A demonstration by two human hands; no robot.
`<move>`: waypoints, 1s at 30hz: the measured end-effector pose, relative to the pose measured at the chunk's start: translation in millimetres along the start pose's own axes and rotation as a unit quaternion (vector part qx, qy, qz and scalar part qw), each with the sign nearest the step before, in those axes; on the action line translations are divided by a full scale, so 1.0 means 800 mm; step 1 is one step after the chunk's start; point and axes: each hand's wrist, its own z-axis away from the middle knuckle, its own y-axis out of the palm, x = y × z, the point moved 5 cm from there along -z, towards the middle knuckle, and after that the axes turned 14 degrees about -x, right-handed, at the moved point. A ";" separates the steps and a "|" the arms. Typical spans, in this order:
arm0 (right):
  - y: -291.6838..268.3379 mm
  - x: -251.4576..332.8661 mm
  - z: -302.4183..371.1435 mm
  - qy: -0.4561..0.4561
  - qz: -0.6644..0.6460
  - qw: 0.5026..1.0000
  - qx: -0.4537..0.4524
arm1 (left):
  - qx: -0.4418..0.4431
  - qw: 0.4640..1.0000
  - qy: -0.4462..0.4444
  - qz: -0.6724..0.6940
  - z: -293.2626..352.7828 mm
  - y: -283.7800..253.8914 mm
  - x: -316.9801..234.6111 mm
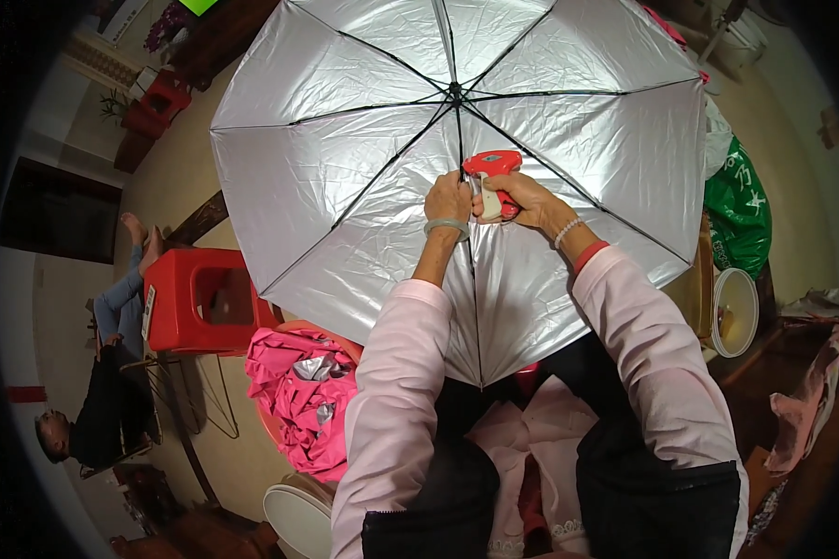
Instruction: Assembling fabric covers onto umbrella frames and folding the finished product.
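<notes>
A spread umbrella (294, 182) with a silver inner side and black ribs lies across my front, its hub (455, 91) toward the far side. My left hand (447, 202) is closed on a rib just below the hub, pinching rib and cloth. Beside it, my right hand (531, 200) is wrapped round a red and white trigger tool (492, 164) that looks like a tagging gun. The two hands almost touch. The tool's tip and the exact spot it meets are hidden by my left fingers.
Bright pink cloth (298, 401) fills a basin at left, near a red plastic stool (191, 298). A person (112, 382) sits farther left. At right stand a green bag (741, 210) and a white bucket (735, 312). Another pale bucket (298, 517) is at lower left.
</notes>
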 end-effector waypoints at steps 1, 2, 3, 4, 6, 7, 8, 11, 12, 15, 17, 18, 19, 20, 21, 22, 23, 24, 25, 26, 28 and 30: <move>-0.003 0.002 -0.001 0.004 0.014 1.000 0.020 | -0.005 1.000 0.006 0.004 0.000 0.001 -0.002; -0.007 0.004 -0.003 0.008 0.028 0.999 0.040 | -0.010 1.000 0.011 0.008 -0.001 0.002 -0.003; -0.016 0.007 -0.004 0.015 0.033 0.999 0.036 | -0.006 1.000 0.011 0.010 -0.002 0.005 -0.003; -0.020 0.011 -0.003 0.016 0.028 0.999 0.027 | -0.004 1.000 0.030 0.001 -0.003 0.006 -0.001; -0.030 0.023 -0.008 -0.009 0.030 0.999 0.027 | 0.012 0.998 0.066 0.001 -0.009 0.008 0.005; -0.030 0.032 -0.005 -0.035 0.039 0.998 0.020 | 0.025 0.997 0.076 -0.012 -0.011 0.009 0.015; -0.031 0.050 0.002 -0.067 0.047 0.997 0.012 | 0.037 0.995 0.090 -0.021 -0.019 0.007 0.018; -0.052 0.079 -0.003 -0.117 0.062 0.990 -0.039 | 0.095 0.986 0.114 -0.071 -0.036 -0.005 0.022; -0.055 0.082 0.000 -0.117 0.115 0.985 -0.047 | 0.102 0.979 0.136 -0.111 -0.045 -0.013 0.029; -0.068 0.084 0.002 -0.133 0.152 0.978 -0.060 | 0.036 0.957 0.155 -0.244 -0.076 -0.043 0.011; -0.069 0.064 -0.003 -0.140 0.118 0.981 -0.061 | 0.007 0.966 0.140 -0.219 -0.080 -0.047 0.006; -0.061 0.052 -0.001 -0.133 0.101 0.984 -0.056 | -0.023 0.973 0.122 -0.193 -0.081 -0.050 0.007; -0.054 0.042 -0.003 -0.136 0.097 0.985 -0.053 | -0.034 0.976 0.138 -0.163 -0.073 -0.041 0.007; -0.042 0.033 -0.004 -0.134 0.077 0.986 -0.055 | -0.001 0.985 0.115 -0.125 -0.069 -0.029 0.012; -0.030 0.024 -0.004 -0.132 0.057 0.988 -0.058 | 0.033 0.991 0.091 -0.087 -0.065 -0.016 0.015; -0.031 0.018 -0.003 -0.133 0.033 0.988 -0.074 | 0.145 0.987 -0.053 0.044 -0.050 0.004 0.005; -0.028 0.014 -0.007 -0.141 0.029 0.987 -0.070 | 0.143 0.986 -0.043 0.072 -0.040 0.012 0.000; -0.025 0.011 -0.011 -0.149 0.026 0.986 -0.065 | 0.142 0.984 -0.034 0.101 -0.031 0.018 -0.004; -0.015 0.009 -0.007 -0.157 0.023 0.985 -0.063 | 0.137 0.983 -0.052 0.113 -0.025 0.023 0.005; -0.009 0.007 -0.008 -0.156 0.021 0.986 -0.059 | 0.136 0.983 -0.052 0.109 -0.023 0.027 0.013; -0.005 0.006 -0.010 -0.144 0.010 0.987 -0.073 | 0.091 0.985 -0.063 0.128 -0.023 0.028 0.019; -0.008 0.007 -0.009 -0.133 0.000 0.988 -0.073 | 0.096 0.980 -0.097 0.143 -0.017 0.031 0.018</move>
